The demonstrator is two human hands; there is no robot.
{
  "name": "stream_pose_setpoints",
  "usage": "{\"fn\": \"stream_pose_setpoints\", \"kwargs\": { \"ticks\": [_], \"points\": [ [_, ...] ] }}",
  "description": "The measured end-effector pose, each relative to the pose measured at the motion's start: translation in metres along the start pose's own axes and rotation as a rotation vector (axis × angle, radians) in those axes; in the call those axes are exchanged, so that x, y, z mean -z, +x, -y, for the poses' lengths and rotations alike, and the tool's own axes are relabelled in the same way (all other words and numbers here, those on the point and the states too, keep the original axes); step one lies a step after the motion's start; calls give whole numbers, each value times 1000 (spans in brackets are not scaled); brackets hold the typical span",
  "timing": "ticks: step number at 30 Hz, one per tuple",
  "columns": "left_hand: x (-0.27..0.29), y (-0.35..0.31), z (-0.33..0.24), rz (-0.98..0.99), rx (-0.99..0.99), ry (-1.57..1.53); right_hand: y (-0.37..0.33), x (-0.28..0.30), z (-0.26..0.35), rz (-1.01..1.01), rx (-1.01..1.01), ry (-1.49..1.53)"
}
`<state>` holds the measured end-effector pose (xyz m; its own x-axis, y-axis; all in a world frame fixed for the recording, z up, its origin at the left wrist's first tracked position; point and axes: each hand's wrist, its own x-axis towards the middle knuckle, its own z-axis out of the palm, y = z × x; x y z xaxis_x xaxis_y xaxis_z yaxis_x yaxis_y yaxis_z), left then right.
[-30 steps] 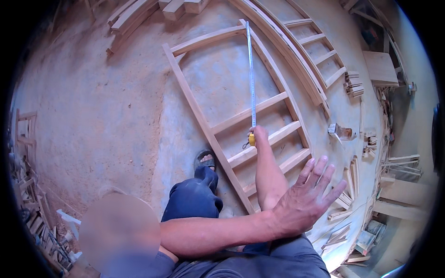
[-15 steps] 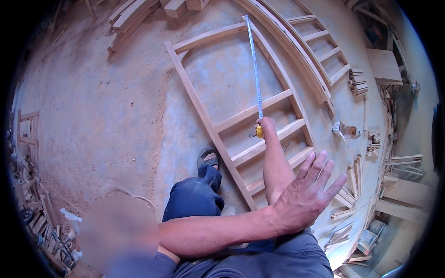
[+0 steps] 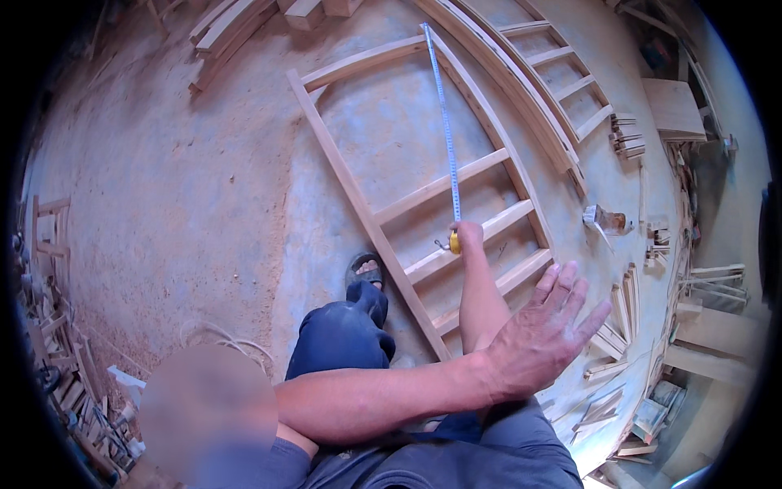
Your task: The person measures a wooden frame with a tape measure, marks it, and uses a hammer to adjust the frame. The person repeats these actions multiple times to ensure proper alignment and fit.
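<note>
A ladder-like wooden frame (image 3: 343, 167) with several crossbars lies on the floor in front of me. Over it runs the pale blade (image 3: 448, 134) of a tape measure, its far end at the frame's far right corner. My right hand (image 3: 470, 235) is closed around the yellow case of the tape measure (image 3: 454, 244), above the frame's nearer crossbars. Crossing over my right forearm, my left arm reaches to the right. My left hand (image 3: 533, 346) is open and holds nothing, its fingers spread, and it hides part of the right arm.
Long boards (image 3: 521, 85) lie to the right of the frame, beside a second wooden frame (image 3: 583, 85). Cut timber (image 3: 232, 33) is at the far left. A bottle (image 3: 612, 222) and small wood bundles (image 3: 627, 137) stand right. Wood scraps (image 3: 85, 407) are piled at lower left.
My right hand has drawn the tape measure case slightly nearer to me, and more blade shows. My left hand stays spread in nearly the same place.
</note>
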<state>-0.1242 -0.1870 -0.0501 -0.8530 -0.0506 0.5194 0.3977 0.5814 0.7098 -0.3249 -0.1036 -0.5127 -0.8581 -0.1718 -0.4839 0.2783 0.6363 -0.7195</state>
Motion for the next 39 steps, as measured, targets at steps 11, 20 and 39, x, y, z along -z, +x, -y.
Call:
{"fn": "stream_pose_setpoints", "kwargs": {
  "ticks": [11,20,39],
  "points": [
    [-39,-105,-74,1081,-355,200,-338,48,-156,-60,-294,-194],
    [-87,-155,-93,1273,-723,130,-469,42,-260,18,-581,-213],
    [-137,-168,-112,1602,-783,117,-441,65,-283,-111,-670,-156]
  ]
}}
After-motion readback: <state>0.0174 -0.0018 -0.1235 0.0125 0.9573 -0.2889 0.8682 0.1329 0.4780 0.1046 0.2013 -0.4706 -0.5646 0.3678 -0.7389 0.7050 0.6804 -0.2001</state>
